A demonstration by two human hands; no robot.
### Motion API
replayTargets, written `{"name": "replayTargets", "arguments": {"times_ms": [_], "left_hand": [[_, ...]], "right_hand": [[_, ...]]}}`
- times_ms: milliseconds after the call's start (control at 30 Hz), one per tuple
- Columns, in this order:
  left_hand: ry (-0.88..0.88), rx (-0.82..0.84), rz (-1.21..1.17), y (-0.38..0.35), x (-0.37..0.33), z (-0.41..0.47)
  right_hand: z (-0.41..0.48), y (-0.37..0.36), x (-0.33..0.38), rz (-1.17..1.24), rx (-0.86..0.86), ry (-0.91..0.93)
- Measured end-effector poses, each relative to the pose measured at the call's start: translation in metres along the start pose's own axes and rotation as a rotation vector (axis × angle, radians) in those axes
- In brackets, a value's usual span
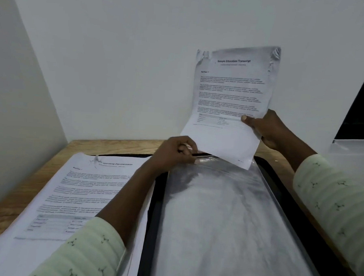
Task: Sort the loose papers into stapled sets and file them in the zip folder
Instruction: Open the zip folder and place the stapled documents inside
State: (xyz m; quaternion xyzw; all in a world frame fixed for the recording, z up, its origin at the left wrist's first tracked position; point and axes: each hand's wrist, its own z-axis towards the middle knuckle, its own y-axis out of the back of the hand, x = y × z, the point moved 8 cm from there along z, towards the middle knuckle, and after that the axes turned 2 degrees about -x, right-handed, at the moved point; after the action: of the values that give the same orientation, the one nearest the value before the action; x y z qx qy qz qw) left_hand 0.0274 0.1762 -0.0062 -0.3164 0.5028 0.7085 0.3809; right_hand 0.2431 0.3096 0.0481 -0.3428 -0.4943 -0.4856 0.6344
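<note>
A black zip folder (312, 210) lies open on the wooden table, with a clear plastic sleeve (214, 219) on top. My left hand (174, 154) pinches the sleeve's far edge near its mouth. My right hand (268, 129) holds a printed set headed "Sample Education Transcript" (227, 102) upright, its bottom edge touching the sleeve's far end. Both top corners of this set are crumpled. A second printed stack (72, 195) headed "Documentation" lies flat to the left, partly under my left forearm.
The wooden table (26, 193) sits in a corner between two white walls. A white surface with a dark panel above it (353, 155) stands at the right edge.
</note>
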Motion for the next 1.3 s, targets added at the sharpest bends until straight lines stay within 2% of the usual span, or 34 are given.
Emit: {"name": "replayTargets", "arguments": {"times_ms": [133, 233, 333, 433, 500, 600, 733, 967, 1033, 1167, 1300], "left_hand": [[0.097, 0.062, -0.007, 0.019, 0.012, -0.002], [0.081, 0.064, 0.119, 0.023, 0.016, 0.002], [0.062, 0.016, 0.144, 0.025, 0.018, 0.005], [0.043, -0.036, 0.117, 0.028, 0.015, 0.004], [0.048, -0.062, 0.085, 0.029, 0.019, 0.003], [0.072, -0.070, 0.011, 0.026, 0.023, 0.002], [0.086, -0.035, -0.003, 0.018, 0.021, 0.001], [0.074, -0.004, -0.015, 0.018, 0.019, -0.004], [0.085, 0.020, -0.002, 0.015, 0.018, -0.004], [0.103, -0.080, 0.051, 0.019, 0.023, -0.001], [0.100, -0.093, -0.044, 0.022, 0.026, -0.003]], "right_hand": [[0.003, -0.001, 0.001, -0.043, 0.113, 0.033], [0.007, -0.009, 0.007, -0.097, 0.232, 0.057], [0.014, -0.016, 0.006, -0.126, 0.286, 0.036], [0.014, -0.028, 0.001, -0.142, 0.396, -0.047], [0.013, -0.030, -0.007, -0.192, 0.442, -0.192], [0.018, -0.028, -0.011, -0.376, 0.415, -0.281], [0.034, -0.012, -0.006, -0.476, 0.225, -0.282], [0.018, -0.008, -0.031, -0.366, 0.275, -0.398], [0.018, -0.007, -0.027, -0.412, 0.255, -0.366], [0.031, -0.010, -0.029, -0.533, 0.315, -0.252], [0.015, -0.026, -0.022, -0.277, 0.395, -0.255]]}}
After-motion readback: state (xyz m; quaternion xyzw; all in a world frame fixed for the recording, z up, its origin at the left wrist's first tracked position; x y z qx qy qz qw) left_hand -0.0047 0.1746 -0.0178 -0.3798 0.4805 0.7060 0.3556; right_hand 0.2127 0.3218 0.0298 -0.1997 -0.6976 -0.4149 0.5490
